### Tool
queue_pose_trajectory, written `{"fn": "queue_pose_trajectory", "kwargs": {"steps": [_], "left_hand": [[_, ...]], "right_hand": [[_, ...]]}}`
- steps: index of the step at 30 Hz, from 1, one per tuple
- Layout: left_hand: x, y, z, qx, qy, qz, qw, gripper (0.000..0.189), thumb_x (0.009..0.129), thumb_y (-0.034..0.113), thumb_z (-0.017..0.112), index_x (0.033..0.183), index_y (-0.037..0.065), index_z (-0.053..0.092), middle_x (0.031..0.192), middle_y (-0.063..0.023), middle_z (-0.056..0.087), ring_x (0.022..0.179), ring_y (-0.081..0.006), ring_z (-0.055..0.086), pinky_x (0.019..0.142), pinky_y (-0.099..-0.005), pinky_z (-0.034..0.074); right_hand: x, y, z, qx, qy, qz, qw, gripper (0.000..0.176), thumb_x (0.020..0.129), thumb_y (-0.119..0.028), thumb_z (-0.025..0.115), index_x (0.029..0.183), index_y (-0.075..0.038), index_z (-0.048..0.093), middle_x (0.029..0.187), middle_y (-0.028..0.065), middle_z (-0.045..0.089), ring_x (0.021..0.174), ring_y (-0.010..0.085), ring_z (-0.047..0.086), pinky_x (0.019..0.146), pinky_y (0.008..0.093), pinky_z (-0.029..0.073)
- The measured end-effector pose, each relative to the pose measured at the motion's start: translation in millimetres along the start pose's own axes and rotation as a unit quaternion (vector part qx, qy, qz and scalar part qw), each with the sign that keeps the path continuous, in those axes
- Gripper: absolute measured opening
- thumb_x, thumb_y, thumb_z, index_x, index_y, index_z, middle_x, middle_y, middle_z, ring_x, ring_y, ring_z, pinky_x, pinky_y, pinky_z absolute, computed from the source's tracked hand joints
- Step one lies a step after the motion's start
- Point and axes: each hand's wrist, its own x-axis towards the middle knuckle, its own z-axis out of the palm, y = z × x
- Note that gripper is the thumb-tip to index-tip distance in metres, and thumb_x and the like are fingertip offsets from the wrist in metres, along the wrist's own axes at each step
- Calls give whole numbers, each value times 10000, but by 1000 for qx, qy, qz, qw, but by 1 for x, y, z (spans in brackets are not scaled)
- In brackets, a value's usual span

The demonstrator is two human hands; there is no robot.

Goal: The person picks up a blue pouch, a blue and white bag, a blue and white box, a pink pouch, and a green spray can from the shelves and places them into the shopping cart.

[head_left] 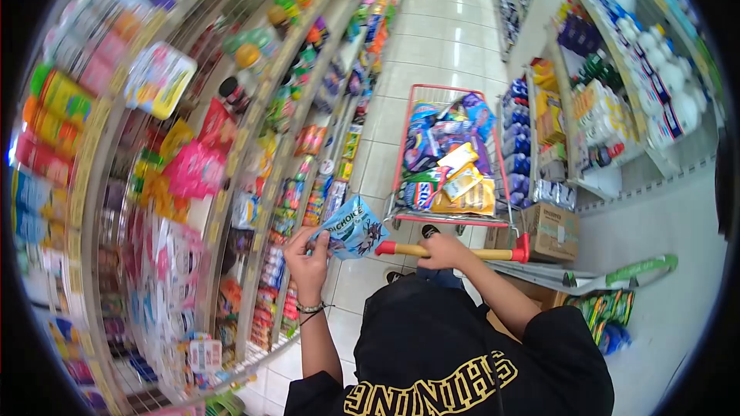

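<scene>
My left hand [307, 263] pinches the lower left edge of a light blue packet [354, 229] with dark print, lettering ending in "CHOICE" and a picture of dark pieces. It is held up beside the shelves, left of the trolley handle. My right hand [443, 252] is wrapped round that yellow handle [493, 254] with red ends. Ahead of the handle stands the red-rimmed shopping trolley [411, 86], heaped with bagged goods. Among these are purple bags [420, 148], a green and white packet [421, 189] and yellow packs [464, 182].
Stocked shelves [92, 177] line the left side, with a pink bag [194, 168] hanging out. White bottles [671, 112] fill the right shelf. On the right floor are a cardboard box [552, 231] and a green-ended grey rail [640, 270]. A tiled aisle [443, 46] runs ahead.
</scene>
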Motion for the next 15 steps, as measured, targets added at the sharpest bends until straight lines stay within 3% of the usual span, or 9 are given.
{"fn": "queue_pose_trajectory", "kwargs": {"steps": [3,5,7,8,10,11,12,14,15], "left_hand": [[24,9,29,70,-73,103,990,97,873,23,753,910,-59,715,769,-43,639,601,-73,521,535,-233,406],[33,19,51,66,-101,97,988,104,851,35,769,879,-47,712,741,-30,630,605,-71,478,538,-238,362],[41,22,70,19,-162,83,983,111,854,44,769,864,-47,706,748,-30,630,616,-65,483,546,-234,368],[46,23,80,21,-193,88,977,112,885,61,752,872,-39,702,747,-10,623,621,-51,476,553,-222,362],[51,21,111,-39,-246,41,968,129,924,77,718,936,-51,707,803,-14,646,633,-52,500,564,-217,376],[52,20,131,-102,-287,-6,952,163,964,93,683,1000,-63,712,859,-18,668,645,-54,525,576,-212,389],[52,18,149,-104,-289,-5,952,163,964,93,683,1000,-63,712,859,-18,668,645,-54,525,576,-212,389],[51,16,185,-245,-290,-151,913,214,989,118,658,1101,-61,695,879,-25,694,649,-54,581,594,-208,447],[52,15,195,-245,-294,-151,912,214,989,118,658,1101,-61,695,879,-25,694,649,-54,581,594,-208,447]], "right_hand": [[-14,-11,1,44,16,-23,999,491,837,-475,680,1047,-32,713,896,222,721,848,416,702,791,507,567],[-27,-11,1,108,29,-16,994,518,855,-483,684,1095,-25,704,883,228,721,836,425,697,782,499,567],[-41,-5,5,152,141,-101,973,474,880,-435,701,1092,-12,702,850,208,719,833,366,721,786,438,579],[-47,-3,0,159,146,-93,972,474,880,-435,701,1092,-12,702,850,208,719,833,366,721,786,438,579],[-66,4,-20,360,115,-12,926,454,916,-402,701,1151,-14,670,984,146,714,934,277,713,848,374,564],[-59,28,9,539,313,8,782,494,952,-380,681,1294,-39,581,1217,109,632,1115,212,635,907,333,528],[-65,20,-18,652,322,-63,684,589,971,-387,651,1423,-62,458,1386,88,516,1261,227,546,1004,395,481],[-72,26,-49,826,256,-151,478,666,1000,-421,609,1511,-75,358,1469,84,456,1328,241,489,1080,473,407],[-78,23,-68,878,215,-193,382,687,1005,-440,599,1532,-85,339,1490,80,443,1338,251,482,1095,495,386]]}}
